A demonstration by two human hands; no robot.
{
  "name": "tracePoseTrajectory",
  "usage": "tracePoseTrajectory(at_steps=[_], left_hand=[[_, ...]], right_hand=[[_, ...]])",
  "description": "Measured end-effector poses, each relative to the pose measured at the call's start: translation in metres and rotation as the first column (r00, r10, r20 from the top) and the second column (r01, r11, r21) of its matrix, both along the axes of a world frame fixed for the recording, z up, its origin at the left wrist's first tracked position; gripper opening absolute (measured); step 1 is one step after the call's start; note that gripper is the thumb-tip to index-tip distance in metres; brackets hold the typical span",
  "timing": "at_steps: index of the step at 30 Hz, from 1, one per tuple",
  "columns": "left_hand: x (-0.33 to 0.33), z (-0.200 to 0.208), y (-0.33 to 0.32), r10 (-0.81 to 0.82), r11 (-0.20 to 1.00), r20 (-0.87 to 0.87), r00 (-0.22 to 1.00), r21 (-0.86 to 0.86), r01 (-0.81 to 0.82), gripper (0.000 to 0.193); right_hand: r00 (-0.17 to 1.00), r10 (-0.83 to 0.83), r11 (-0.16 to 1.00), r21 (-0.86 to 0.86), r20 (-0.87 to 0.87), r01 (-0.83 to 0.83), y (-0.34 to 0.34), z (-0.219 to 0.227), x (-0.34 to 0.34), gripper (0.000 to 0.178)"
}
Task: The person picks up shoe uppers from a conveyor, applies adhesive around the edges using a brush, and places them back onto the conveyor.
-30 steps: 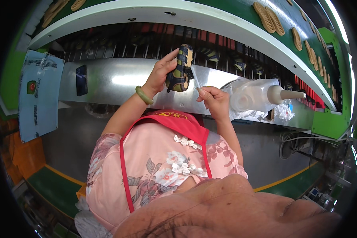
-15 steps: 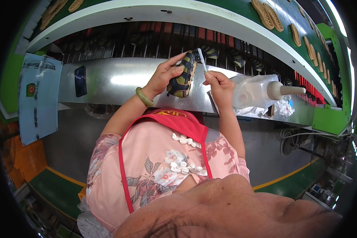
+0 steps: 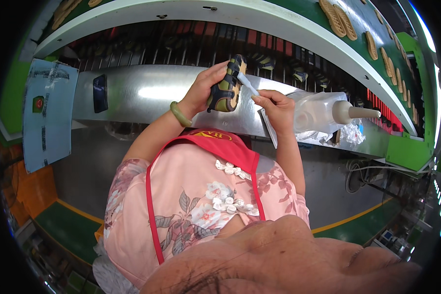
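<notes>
My left hand (image 3: 204, 89) is closed around a dark blue and olive sandal (image 3: 225, 92), raised over the metal ledge with its tan edge toward the right. The fingers lie behind the sandal and are partly hidden. My right hand (image 3: 278, 109) pinches the handle of a small pale brush (image 3: 248, 84), toothbrush-like in shape. The brush head meets the sandal's right side near its upper end; its bristles are not visible. To the right of my right hand, a translucent squeeze bottle (image 3: 319, 112) with a long beige nozzle lies on its side.
A dark phone (image 3: 100, 93) lies on the metal ledge (image 3: 152, 93), left of my hands. Beyond is a roller conveyor with more shoes (image 3: 300, 74), then a green belt carrying tan soles (image 3: 332, 18). A blue board (image 3: 50, 117) stands at left; crumpled white material (image 3: 351, 134) lies at right.
The brush has swung from nearly upright at the sandal's top end to a slant against its right side. The sandal has turned slightly, and my right hand has shifted a little lower.
</notes>
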State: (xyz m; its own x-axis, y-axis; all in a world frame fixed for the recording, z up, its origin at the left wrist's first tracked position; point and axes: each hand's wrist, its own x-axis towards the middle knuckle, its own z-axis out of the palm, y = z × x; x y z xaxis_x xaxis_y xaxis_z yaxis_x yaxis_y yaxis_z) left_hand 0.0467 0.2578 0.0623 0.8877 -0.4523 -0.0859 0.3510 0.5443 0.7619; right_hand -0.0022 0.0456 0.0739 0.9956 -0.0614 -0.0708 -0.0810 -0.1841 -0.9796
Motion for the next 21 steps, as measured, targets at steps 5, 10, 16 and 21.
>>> tracePoseTrajectory(at_steps=[5, 10, 16, 21], left_hand=[[0.005, -0.002, 0.001, 0.037, 0.999, -0.077, 0.996, -0.013, -0.038, 0.045], [0.01, -0.007, 0.003, 0.029, 0.995, -0.271, 0.962, -0.088, -0.054, 0.036], [0.012, -0.007, 0.004, -0.076, 0.983, -0.329, 0.941, -0.185, 0.014, 0.04], [0.014, -0.017, 0.004, -0.086, 0.99, -0.402, 0.912, -0.138, 0.033, 0.043]], right_hand=[[0.999, 0.015, 1.0, 0.012, -0.039, -0.015, 0.004, 0.0, -0.004, 0.016], [0.997, 0.043, 0.999, -0.027, -0.06, -0.045, 0.008, 0.0, -0.009, 0.015], [0.998, 0.062, 0.998, 0.024, -0.029, -0.061, 0.009, -0.002, -0.01, 0.016], [0.993, 0.109, 0.993, -0.042, -0.039, -0.11, 0.006, 0.001, -0.003, 0.016]])
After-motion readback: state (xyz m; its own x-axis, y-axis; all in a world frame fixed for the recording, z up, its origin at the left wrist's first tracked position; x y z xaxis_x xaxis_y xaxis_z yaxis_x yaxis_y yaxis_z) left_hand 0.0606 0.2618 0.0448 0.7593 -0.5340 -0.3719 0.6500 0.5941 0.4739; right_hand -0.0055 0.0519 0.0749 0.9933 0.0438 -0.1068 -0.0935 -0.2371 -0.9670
